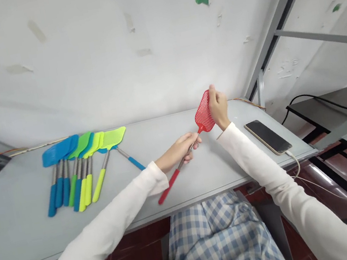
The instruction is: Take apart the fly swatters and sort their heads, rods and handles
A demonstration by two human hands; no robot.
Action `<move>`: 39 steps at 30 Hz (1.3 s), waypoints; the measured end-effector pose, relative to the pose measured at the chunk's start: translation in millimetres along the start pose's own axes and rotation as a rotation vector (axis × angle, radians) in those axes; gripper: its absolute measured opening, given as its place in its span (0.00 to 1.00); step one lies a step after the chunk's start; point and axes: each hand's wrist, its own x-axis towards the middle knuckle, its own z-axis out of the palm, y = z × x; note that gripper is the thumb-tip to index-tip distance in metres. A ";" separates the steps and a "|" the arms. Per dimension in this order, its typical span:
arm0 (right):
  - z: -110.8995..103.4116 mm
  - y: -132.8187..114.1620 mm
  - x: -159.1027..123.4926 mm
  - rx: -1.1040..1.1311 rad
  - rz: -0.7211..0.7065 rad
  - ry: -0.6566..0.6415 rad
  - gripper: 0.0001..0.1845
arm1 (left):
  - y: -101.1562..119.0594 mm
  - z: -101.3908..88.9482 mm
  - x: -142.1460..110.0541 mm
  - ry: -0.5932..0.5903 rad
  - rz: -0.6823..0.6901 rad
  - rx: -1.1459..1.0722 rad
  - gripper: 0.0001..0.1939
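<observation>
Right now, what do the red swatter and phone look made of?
Red swatter: head probably plastic, evenly coloured with neat holes; shaft likely metal, grey with slight sheen; grip smooth-looking, perhaps plastic or rubber. Phone: front likely glass, dark and glossy; its back is hidden.

The table (13, 234) is long, flat and light gray. At nine to ten o'clock, a bunch of fly swatters (58, 152) lies on it. Their flat heads pile over each other near the back, in blue, green and yellow. Most of the handles point to six or seven o'clock. One swatter (136, 162) with a blue handle points the other way, between four and five o'clock. Near three o'clock lies a phone (267, 136), dark screen up. A white cord (295, 161) is plugged into its near end and hangs over the table's edge.
</observation>
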 end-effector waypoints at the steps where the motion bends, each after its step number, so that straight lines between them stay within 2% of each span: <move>1: 4.0 -2.1 5.4 -0.039 -0.002 0.006 0.38 | 2.1 5.7 1.9 -0.013 0.003 -0.070 0.15; 5: 24.1 -5.6 25.2 -0.149 -0.022 0.087 0.39 | 12.6 19.1 15.5 0.011 -0.023 -0.274 0.21; 8: 32.5 -0.5 43.0 -0.211 -0.013 0.040 0.40 | 15.2 25.4 21.4 0.114 -0.041 -0.329 0.22; 10: 23.9 8.3 58.9 -0.262 0.017 0.052 0.41 | 11.2 28.7 14.1 0.175 -0.043 -0.330 0.23; 13: -8.6 31.3 81.1 -0.414 0.141 0.159 0.43 | -0.8 25.2 -11.9 0.099 -0.041 -0.291 0.25; 15: -28.4 51.0 86.7 -0.568 0.135 0.114 0.41 | -6.7 14.9 -28.2 0.034 -0.071 -0.299 0.27; 17: -35.3 69.9 83.4 -0.687 0.142 -0.001 0.39 | -7.4 2.1 -35.6 0.076 -0.060 -0.394 0.28; 20: -23.9 90.3 72.8 -0.801 0.134 -0.187 0.35 | -2.0 -11.3 -30.6 0.071 -0.008 -0.566 0.28; 23: -9.0 101.3 70.0 -0.863 0.086 -0.325 0.28 | 2.5 -15.5 -19.0 0.046 -0.013 -0.671 0.30; 27: -0.3 104.7 71.3 -0.890 -0.036 -0.280 0.20 | 3.1 -18.7 -5.5 0.128 -0.029 -0.723 0.30; 30: 7.0 93.8 52.8 -0.816 -0.091 -0.229 0.20 | 3.8 -21.8 6.1 0.146 0.012 -0.750 0.28; 33: 14.0 69.7 9.5 -0.644 -0.107 -0.302 0.22 | 6.7 -25.9 23.1 0.149 0.087 -0.775 0.27; 36: 14.9 42.6 -42.6 -0.182 -0.122 -0.614 0.29 | 11.0 -32.8 44.9 0.225 0.156 -0.841 0.24; 38: 14.2 30.5 -70.0 0.071 -0.023 -0.852 0.32 | 13.9 -37.9 58.9 0.313 0.224 -0.910 0.22; 39: 14.4 27.4 -79.7 0.161 0.028 -0.926 0.32 | 15.1 -40.0 64.7 0.359 0.264 -0.943 0.21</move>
